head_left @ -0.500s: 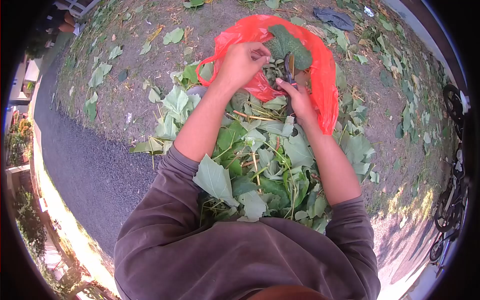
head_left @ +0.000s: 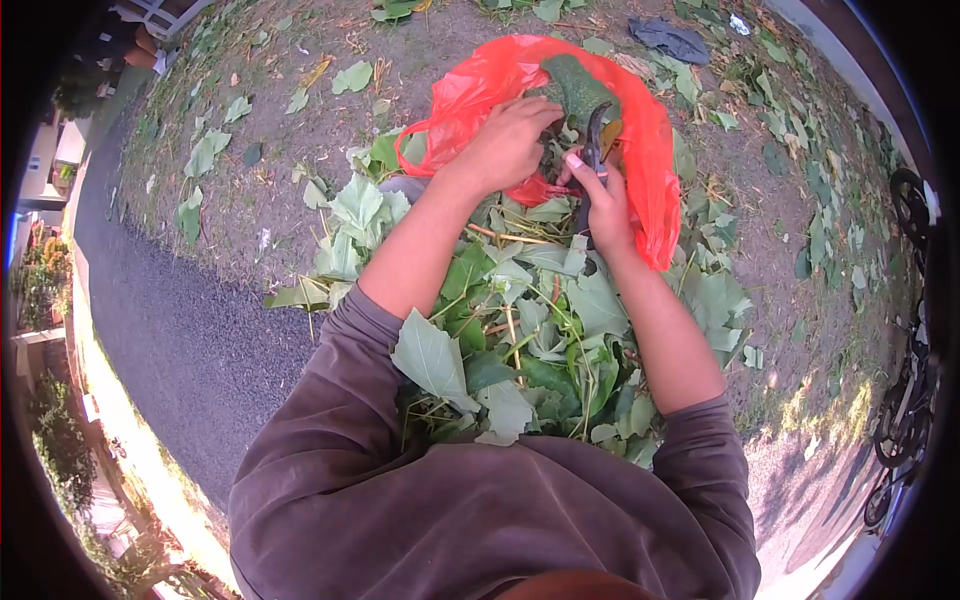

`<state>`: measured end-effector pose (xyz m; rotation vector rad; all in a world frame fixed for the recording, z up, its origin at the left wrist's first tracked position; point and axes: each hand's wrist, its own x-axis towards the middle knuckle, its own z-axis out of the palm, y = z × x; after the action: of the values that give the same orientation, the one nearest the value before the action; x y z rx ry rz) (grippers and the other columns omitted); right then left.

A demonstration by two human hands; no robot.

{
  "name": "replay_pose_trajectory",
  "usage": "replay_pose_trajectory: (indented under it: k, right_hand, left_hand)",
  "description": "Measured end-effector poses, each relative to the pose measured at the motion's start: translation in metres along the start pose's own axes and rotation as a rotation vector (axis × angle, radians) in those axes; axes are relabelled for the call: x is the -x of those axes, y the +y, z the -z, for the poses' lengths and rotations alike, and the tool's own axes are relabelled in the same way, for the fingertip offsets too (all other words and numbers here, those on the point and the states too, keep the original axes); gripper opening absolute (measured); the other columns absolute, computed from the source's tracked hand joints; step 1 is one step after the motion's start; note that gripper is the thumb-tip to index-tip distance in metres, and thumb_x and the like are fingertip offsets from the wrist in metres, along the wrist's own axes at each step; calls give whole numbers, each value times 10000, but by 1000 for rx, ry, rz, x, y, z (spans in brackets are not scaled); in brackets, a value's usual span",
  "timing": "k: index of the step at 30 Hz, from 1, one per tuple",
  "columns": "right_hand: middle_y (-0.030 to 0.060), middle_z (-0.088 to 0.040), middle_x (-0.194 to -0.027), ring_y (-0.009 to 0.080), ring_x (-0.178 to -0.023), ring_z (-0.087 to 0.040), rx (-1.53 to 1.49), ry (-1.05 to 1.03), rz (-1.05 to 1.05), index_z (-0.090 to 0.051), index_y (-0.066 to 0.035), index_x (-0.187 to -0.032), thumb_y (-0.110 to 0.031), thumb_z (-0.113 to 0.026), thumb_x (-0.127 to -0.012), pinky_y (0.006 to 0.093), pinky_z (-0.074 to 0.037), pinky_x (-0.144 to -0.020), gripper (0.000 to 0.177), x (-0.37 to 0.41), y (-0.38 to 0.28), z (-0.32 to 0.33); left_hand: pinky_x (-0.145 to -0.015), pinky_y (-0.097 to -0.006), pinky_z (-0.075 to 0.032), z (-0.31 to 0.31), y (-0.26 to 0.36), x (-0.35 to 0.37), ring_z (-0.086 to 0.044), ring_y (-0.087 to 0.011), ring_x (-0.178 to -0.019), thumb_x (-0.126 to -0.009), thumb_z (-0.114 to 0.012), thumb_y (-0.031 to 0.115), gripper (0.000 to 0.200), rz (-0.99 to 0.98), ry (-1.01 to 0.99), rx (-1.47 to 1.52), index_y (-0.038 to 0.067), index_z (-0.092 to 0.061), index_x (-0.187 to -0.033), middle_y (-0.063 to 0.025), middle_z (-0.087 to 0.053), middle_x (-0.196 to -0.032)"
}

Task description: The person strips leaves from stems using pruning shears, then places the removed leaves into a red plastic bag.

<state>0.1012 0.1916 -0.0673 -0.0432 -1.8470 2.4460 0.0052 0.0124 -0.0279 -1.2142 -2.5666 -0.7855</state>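
Note:
A red plastic bag [head_left: 655, 170] lies with its mouth spread around small leafy pieces and one large dark green leaf [head_left: 580, 88]. Over the bag's opening, my left hand [head_left: 508, 143] has its fingers bent and close together; the fingertips dip among the pieces, and what they hold is hidden. My right hand [head_left: 610, 205], at the bag's near right side, is closed round dark-handled pruning shears [head_left: 596, 135] with the curved blade upward. Between my forearms is a heap of cut green leaves and stems [head_left: 530, 310].
Loose leaves [head_left: 352, 77] are scattered over the bare soil. A dark plastic scrap [head_left: 668, 40] lies beyond the bag. Asphalt paving [head_left: 200, 330] runs along the left, and bicycles [head_left: 900, 410] stand at the right edge.
My left hand has moved slightly right and down into the bag's opening, its back now turned up. The shears in my right hand have tilted and shifted a little to the right.

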Motion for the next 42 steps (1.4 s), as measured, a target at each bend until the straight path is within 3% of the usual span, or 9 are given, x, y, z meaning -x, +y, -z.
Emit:
replay_pose_trajectory:
  k: [6,8,11,14,15,17,33,38,42]
  right_hand:
    - [28,-664,-892,136,-870,-641,42,-13,41,-668,-30,-1107,-298,-689,-1038,308,-492,-846,278,1,1,2]
    - [25,-655,-886,134,-857,-634,41,65,29,-658,-34,-1122,-311,-689,-1036,304,-488,-850,292,1,-2,0]
    - [37,-631,-936,149,-914,-610,-57,96,26,-633,-29,-1138,-270,-626,-1067,309,-474,-885,251,-2,1,5]
    - [43,-641,-958,147,-911,-609,27,180,67,-638,-38,-1140,-310,-644,-1051,304,-471,-866,286,-5,0,7]
    - [43,-641,-958,147,-911,-609,26,179,64,-638,-38,-1140,-310,-644,-1051,304,-471,-866,286,-5,1,8]
    - [24,-655,-920,131,-899,-632,53,235,-27,-649,-59,-1185,-330,-699,-1016,300,-490,-847,324,-6,0,10]
    - [58,-683,-987,159,-895,-662,20,192,-66,-717,-27,-1197,-292,-763,-976,332,-504,-832,349,-2,1,0]
    - [120,-659,-1017,205,-935,-621,492,123,327,-699,13,-1201,-279,-783,-952,357,-496,-825,393,5,-14,-7]
    - [153,-652,-991,276,-910,-635,789,70,325,-697,13,-1173,-298,-813,-920,392,-497,-811,418,15,-22,-11]
  left_hand:
    - [-1115,-459,-492,11,7,-8,-640,-349,-1285,-879,-603,39,403,45,130,80,-26,-691,-1267,-203,-666,-1380]
    - [-945,-425,-565,15,8,-10,-733,-301,-1059,-924,-653,127,289,213,99,377,-16,-746,-1157,-195,-747,-1178]
    - [-818,-453,-585,32,21,-12,-746,-366,-924,-897,-718,197,219,457,47,383,2,-791,-965,-199,-754,-931]
    - [-797,-476,-568,41,24,-14,-732,-373,-874,-896,-749,254,256,545,-127,279,1,-786,-885,-179,-744,-848]
    - [-797,-476,-568,32,17,-11,-732,-373,-874,-896,-749,254,256,548,-127,279,1,-786,-885,-179,-744,-848]
    - [-779,-435,-554,8,0,-4,-725,-292,-842,-907,-776,273,268,217,-32,192,6,-774,-929,-168,-733,-896]
    - [-806,-403,-581,14,8,-8,-733,-263,-870,-939,-775,254,273,363,28,351,7,-786,-1056,-160,-754,-976]
    - [-819,-322,-573,20,12,-11,-720,-172,-927,-913,-830,203,272,334,87,560,17,-808,-1109,-86,-744,-1044]
    - [-821,-295,-564,21,8,-11,-698,-122,-941,-923,-821,142,233,334,63,550,13,-809,-1116,-56,-726,-1020]
